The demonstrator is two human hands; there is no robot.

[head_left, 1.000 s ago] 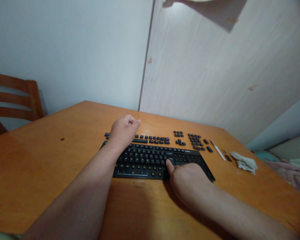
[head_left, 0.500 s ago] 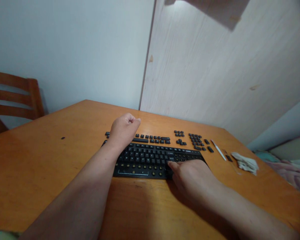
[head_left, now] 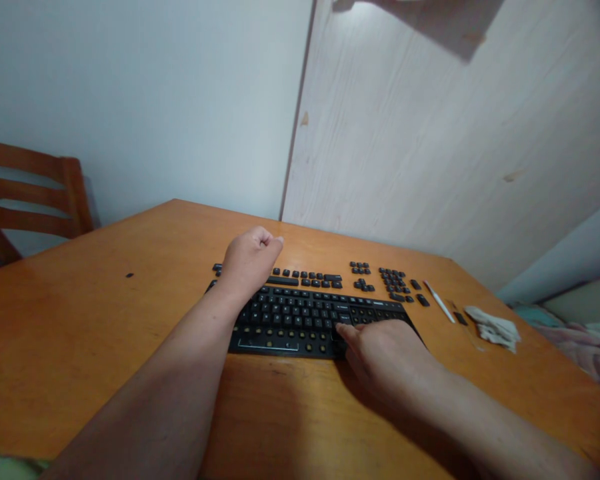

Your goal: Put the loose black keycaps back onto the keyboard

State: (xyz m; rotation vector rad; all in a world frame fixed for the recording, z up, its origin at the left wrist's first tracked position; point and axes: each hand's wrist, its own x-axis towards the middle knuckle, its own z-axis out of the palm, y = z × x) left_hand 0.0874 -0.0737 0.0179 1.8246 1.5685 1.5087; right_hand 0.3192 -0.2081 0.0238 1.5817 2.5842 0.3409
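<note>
A black keyboard [head_left: 305,323] lies on the wooden table, with its front rows and right-hand block bare of keycaps. Over its far left part, my left hand [head_left: 253,257] is held in a fist with the thumb against the fingers; whatever it may hold is hidden. My right hand [head_left: 385,350] rests on the keyboard's right side, index finger stretched out and its tip touching the keyboard at the right end of the letter keys. Its other fingers are mostly hidden underneath. Behind the keyboard, loose keycaps [head_left: 393,283] are laid out in groups, with a long space bar [head_left: 283,281] among them.
To the right lie a white pen-like tool [head_left: 440,301], a small dark brush-like item [head_left: 460,317] and a crumpled whitish cloth [head_left: 493,328]. A small dark piece [head_left: 129,275] sits alone on the left of the table [head_left: 80,320]. A wooden chair [head_left: 73,197] stands beyond the left edge.
My right index fingertip has moved slightly toward me on the keyboard, and the hand has flattened a little. My left fist stays in place. The view has shifted slightly.
</note>
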